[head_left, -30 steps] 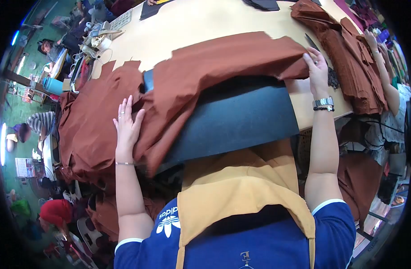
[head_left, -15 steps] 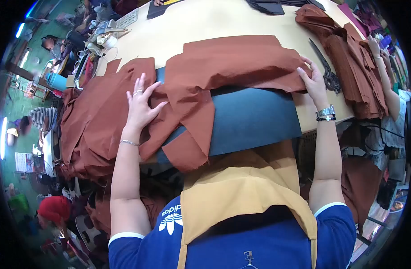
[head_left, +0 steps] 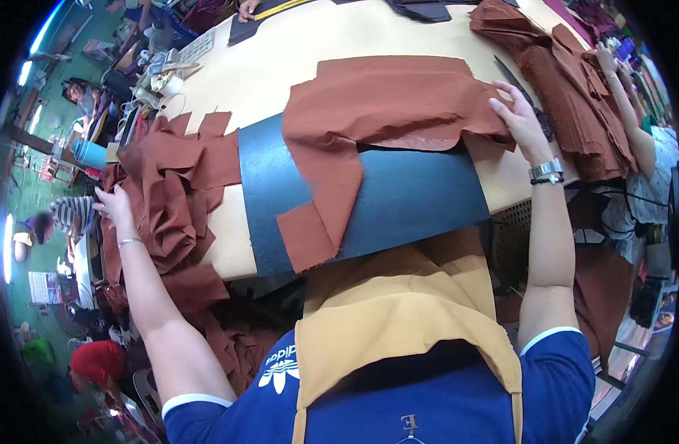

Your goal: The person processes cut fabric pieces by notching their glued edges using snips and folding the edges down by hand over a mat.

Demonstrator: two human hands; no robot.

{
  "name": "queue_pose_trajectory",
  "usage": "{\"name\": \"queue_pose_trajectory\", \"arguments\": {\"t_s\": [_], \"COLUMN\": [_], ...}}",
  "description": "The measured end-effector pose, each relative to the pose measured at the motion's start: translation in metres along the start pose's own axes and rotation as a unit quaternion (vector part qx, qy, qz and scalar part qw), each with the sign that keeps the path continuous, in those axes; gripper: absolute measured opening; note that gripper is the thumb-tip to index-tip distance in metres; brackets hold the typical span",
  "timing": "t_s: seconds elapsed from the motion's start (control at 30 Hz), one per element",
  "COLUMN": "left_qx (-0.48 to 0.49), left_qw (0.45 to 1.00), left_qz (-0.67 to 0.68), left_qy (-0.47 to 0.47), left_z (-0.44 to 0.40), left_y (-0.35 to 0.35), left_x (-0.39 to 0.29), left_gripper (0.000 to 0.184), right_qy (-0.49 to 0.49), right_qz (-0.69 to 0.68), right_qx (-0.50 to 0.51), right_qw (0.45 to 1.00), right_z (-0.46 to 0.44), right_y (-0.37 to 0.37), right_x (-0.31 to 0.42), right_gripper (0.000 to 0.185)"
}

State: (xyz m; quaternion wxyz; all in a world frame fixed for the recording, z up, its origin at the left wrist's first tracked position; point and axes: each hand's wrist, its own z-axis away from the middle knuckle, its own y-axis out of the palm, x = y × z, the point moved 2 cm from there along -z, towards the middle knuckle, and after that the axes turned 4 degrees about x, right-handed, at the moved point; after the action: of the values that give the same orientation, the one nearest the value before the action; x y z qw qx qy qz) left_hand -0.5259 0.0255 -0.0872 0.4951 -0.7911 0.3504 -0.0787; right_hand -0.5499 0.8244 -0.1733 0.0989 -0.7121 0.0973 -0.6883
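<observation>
A rust-brown cloth piece (head_left: 399, 96) lies across a dark blue mat (head_left: 421, 192), with one strip folded down toward the mat's front edge. At its right end is my right hand (head_left: 526, 126), thumb and fingers apart, touching the cloth's edge. My left hand (head_left: 116, 206) is at the far left, fingers spread against a crumpled heap of rust-brown cloth (head_left: 165, 192). Dark scissors (head_left: 511, 78) lie just beyond my right hand, partly hidden by it.
The pale table (head_left: 273, 44) curves around me. A stack of rust-brown cloth (head_left: 576, 111) lies at the right, near another person's arm (head_left: 632, 118). At the back, a person's hand (head_left: 248, 9) rests by dark cloth with a yellow strip (head_left: 280, 9). A calculator-like keypad (head_left: 199, 46) sits back left.
My left hand has moved far left, and the cloth there is now bunched away from the mat, baring its left side. The middle piece has shifted slightly; my right hand stays at its end.
</observation>
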Motion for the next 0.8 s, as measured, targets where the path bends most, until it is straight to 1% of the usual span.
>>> {"name": "queue_pose_trajectory", "arguments": {"t_s": [0.03, 0.07, 0.1, 0.13, 0.17, 0.2, 0.27, 0.37, 0.4, 0.47, 0.5, 0.6, 0.63, 0.67, 0.73, 0.77, 0.8], "left_qx": [-0.053, -0.151, -0.023, 0.043, 0.159, 0.174, 0.283, 0.324, 0.368, 0.393, 0.404, 0.434, 0.444, 0.442, 0.439, 0.418, 0.368], "left_qw": [0.994, 0.948, 0.907, 0.879, 0.852, 0.852, 0.799, 0.782, 0.768, 0.758, 0.749, 0.721, 0.714, 0.725, 0.74, 0.768, 0.774], "left_qz": [0.047, 0.081, 0.19, 0.188, 0.164, 0.088, 0.15, 0.072, 0.078, 0.006, -0.002, -0.052, -0.079, -0.063, -0.032, 0.047, 0.058], "left_qy": [0.089, 0.27, 0.374, 0.436, 0.472, 0.485, 0.509, 0.528, 0.518, 0.521, 0.526, 0.537, 0.535, 0.525, 0.509, 0.482, 0.511], "left_z": [0.018, 0.041, 0.091, 0.136, 0.174, 0.218, 0.281, 0.306, 0.296, 0.274, 0.265, 0.249, 0.245, 0.239, 0.23, 0.231, 0.237], "left_y": [-0.005, 0.002, -0.023, -0.025, -0.011, -0.005, -0.003, -0.006, -0.013, -0.018, -0.015, -0.03, -0.034, -0.033, -0.031, -0.032, -0.031], "left_x": [-0.022, -0.045, -0.087, -0.116, -0.135, -0.154, -0.186, -0.207, -0.209, -0.205, -0.199, -0.187, -0.183, -0.177, -0.171, -0.177, -0.187], "left_gripper": [0.066, 0.056, 0.046, 0.04, 0.043, 0.05, 0.071, 0.091, 0.102, 0.108, 0.11, 0.123, 0.129, 0.129, 0.129, 0.115, 0.108], "right_qy": [0.002, 0.005, 0.007, 0.01, 0.014, 0.011, -0.015, 0.048, 0.012, 0.013, 0.039, 0.122, 0.149, 0.18, 0.182, 0.193, 0.203], "right_qz": [-0.003, -0.007, -0.02, -0.03, -0.039, -0.005, 0.084, 0.039, 0.115, 0.094, 0.057, 0.087, 0.089, 0.054, 0.051, 0.059, 0.07], "right_qx": [-0.005, -0.01, 0.0, 0.008, 0.014, -0.004, -0.027, 0.015, -0.014, -0.034, -0.029, 0.026, 0.031, 0.074, 0.089, 0.103, 0.12], "right_qw": [1.0, 1.0, 1.0, 0.999, 0.999, 1.0, 0.996, 0.998, 0.993, 0.995, 0.997, 0.988, 0.984, 0.979, 0.978, 0.974, 0.969], "right_z": [0.0, 0.001, -0.002, -0.006, -0.005, -0.002, -0.001, 0.002, 0.002, 0.007, 0.011, 0.029, 0.029, 0.036, 0.051, 0.055, 0.057], "right_y": [0.007, 0.015, 0.019, 0.02, 0.019, 0.021, 0.017, -0.014, -0.033, -0.059, -0.066, -0.066, -0.071, -0.068, -0.055, -0.053, -0.052], "right_x": [0.004, 0.008, 0.005, -0.002, -0.004, 0.003, 0.01, 0.019, 0.017, 0.015, 0.012, 0.021, 0.004, 0.007, 0.008, 0.002, -0.004], "right_gripper": [0.044, 0.044, 0.044, 0.043, 0.043, 0.041, 0.04, 0.042, 0.045, 0.048, 0.052, 0.059, 0.066, 0.074, 0.082, 0.084, 0.086]}}
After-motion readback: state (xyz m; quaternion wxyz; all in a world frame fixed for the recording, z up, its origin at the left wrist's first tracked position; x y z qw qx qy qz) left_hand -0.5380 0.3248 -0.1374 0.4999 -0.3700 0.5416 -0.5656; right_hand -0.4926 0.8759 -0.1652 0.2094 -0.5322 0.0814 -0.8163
